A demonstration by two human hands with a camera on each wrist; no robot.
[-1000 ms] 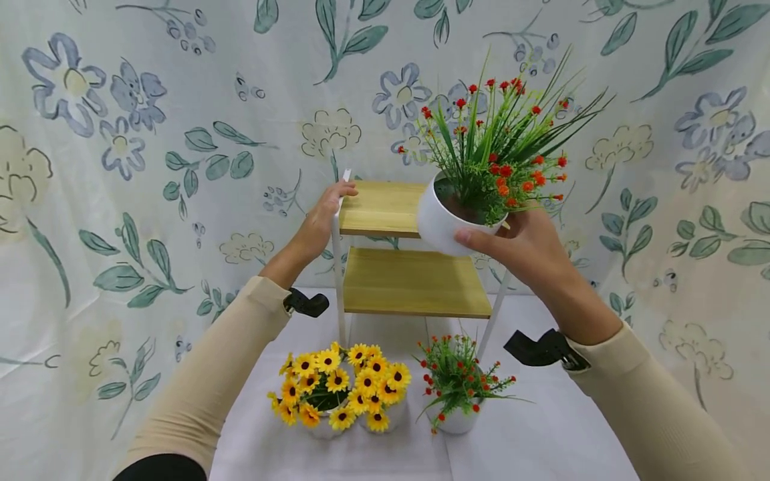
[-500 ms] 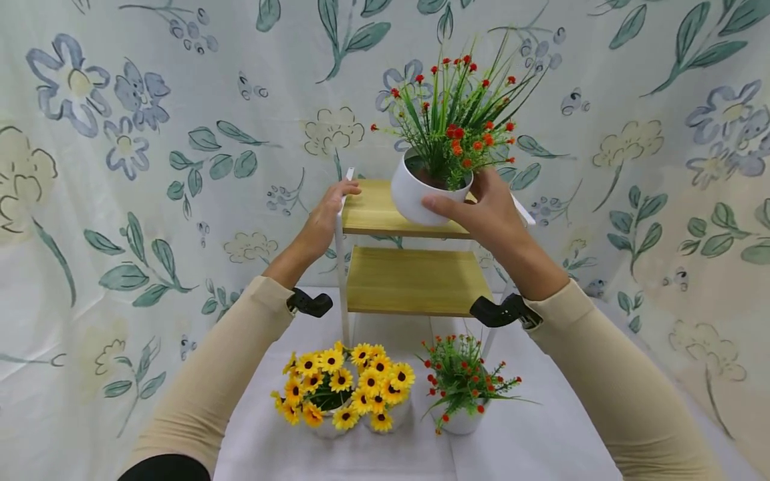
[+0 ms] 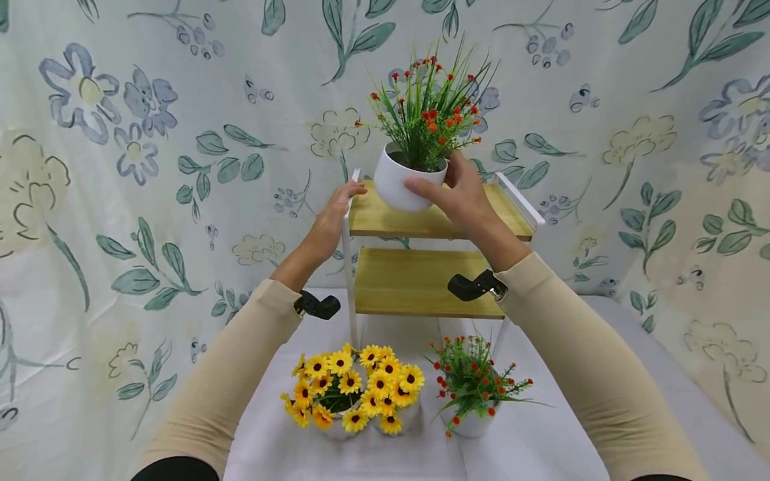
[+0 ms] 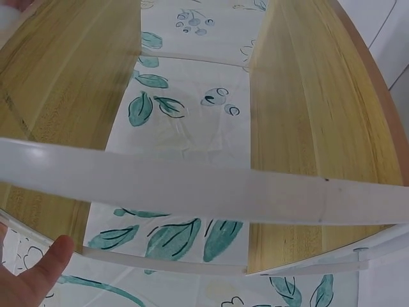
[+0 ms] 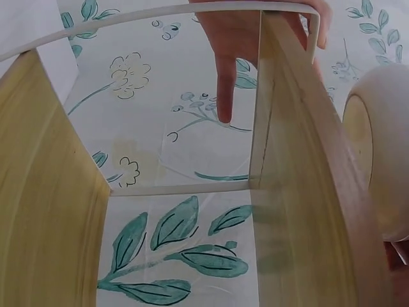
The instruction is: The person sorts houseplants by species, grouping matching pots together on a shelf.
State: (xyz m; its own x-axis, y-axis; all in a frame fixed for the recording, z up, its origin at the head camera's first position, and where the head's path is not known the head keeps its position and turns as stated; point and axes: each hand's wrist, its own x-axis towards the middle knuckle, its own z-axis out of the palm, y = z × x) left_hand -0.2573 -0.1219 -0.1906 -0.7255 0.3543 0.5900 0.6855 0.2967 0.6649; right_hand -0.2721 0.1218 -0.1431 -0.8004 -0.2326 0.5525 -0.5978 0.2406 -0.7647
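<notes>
My right hand (image 3: 466, 197) grips a white pot of artificial red flowers and grass (image 3: 402, 184), thumb on the near side and fingers behind. The pot is upright over the left-middle of the upper board (image 3: 496, 207) of a two-tier shelf, and its base overlaps that board in the head view. In the right wrist view the pot (image 5: 386, 153) shows at the right, close to the board. My left hand (image 3: 327, 220) holds the shelf's white left side frame at the top. Its thumb (image 5: 225, 89) points down along the side in the right wrist view.
On the white cloth in front of the shelf stand two pots of yellow sunflowers (image 3: 321, 384) (image 3: 391, 387) and another red-flowered pot (image 3: 472, 387). The lower board (image 3: 427, 280) lies beneath the upper one. A floral curtain (image 3: 150, 220) hangs behind.
My right hand has carried the red-flowered pot leftward, from the shelf's right side to over the upper board, and lowered it slightly against the board. The left hand keeps its hold on the frame.
</notes>
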